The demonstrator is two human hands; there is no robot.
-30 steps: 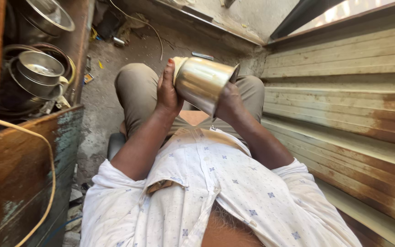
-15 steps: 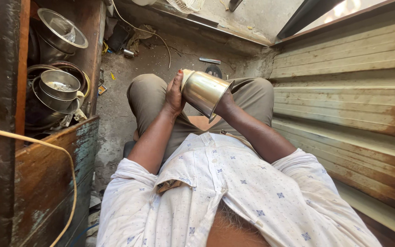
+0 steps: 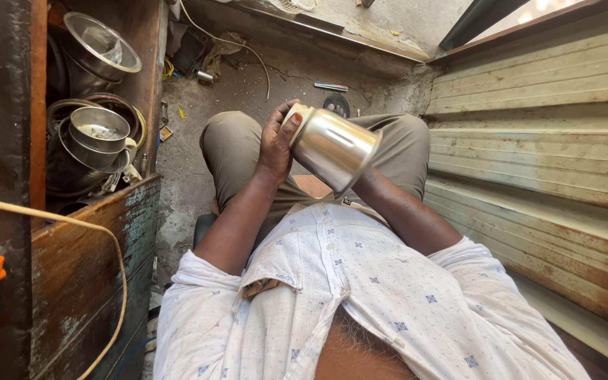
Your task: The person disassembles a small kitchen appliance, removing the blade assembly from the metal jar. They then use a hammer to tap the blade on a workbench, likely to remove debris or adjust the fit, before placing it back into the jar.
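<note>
Steel pot sits tilted over my lap, my left hand clamped on its rim end; right hand hidden behind, grip unclear. Light, stiff, probably slick, so best held by the rim

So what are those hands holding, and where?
A steel pot: the left hand grips its far end; the right hand is hidden behind it.

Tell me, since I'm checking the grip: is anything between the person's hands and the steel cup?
Nothing visible. The left hand lies directly on the steel cup near its rim. The right hand is hidden behind the cup, so its contact cannot be seen.
</note>
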